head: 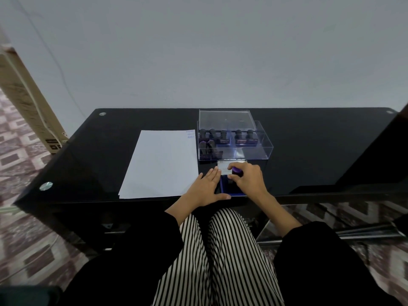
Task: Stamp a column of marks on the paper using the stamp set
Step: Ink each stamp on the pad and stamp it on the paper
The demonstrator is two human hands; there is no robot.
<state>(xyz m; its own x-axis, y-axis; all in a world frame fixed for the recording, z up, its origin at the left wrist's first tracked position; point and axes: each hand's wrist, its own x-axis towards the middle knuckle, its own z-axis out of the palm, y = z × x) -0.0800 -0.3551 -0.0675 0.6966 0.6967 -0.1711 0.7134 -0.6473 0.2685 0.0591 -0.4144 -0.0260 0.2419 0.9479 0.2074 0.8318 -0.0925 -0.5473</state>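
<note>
Striped trousers (220,261) and two black sleeves fill the foreground; beyond them the person's hands work at the near edge of a black glass table (320,151).

The right hand (248,177) has its fingers curled round a purple stamp (238,171), which it holds down over a blue ink pad (223,185) whose pale lid (225,168) stands open behind. Whether the stamp face touches the ink is hidden by the hand. The left hand (205,188) lies flat on the table with straight fingers, grasping nothing, its thumb along the front of the ink pad as if to steady it.

The paper (161,164) lies left of the hands. A few blue marks (191,134) sit stacked in its far right corner; below them the right margin is blank. By this showing the column is only begun, the present step is inking, and most of the marks are left to make.

A clear box (254,149) stands just beside the paper's right edge, with several dark stamps (212,135) upright in its compartments and its box lid (227,120) propped behind. The way from ink pad to column passes over the left hand and close along this box. A cardboard carton (28,96) leans at the far left, well apart.
</note>
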